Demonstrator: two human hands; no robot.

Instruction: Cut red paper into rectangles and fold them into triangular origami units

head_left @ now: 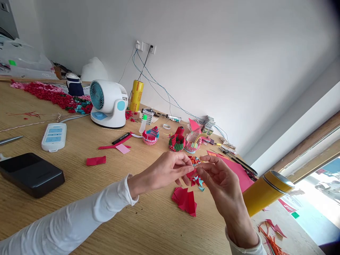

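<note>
My left hand [168,170] and my right hand [220,179] meet above the table, fingertips close together. Between them is a small piece of red paper [191,173], pinched by both hands and partly covered by the fingers. Just below lies a loose stack of red paper pieces [184,201]. Behind my fingers is a pile of small folded paper pieces [195,161] in red, orange and light blue. Farther back stand woven-looking folded-paper models: a striped pink and blue one [150,136], a red and green one [176,141] and a pale pink one [193,141].
On the left are a black power bank [32,175], a power strip [54,136] and a white fan [108,102]. A red paper strip [96,160] and a black marker [120,138] lie mid-table. A yellow thermos [267,193] and red sheets [236,173] are on the right.
</note>
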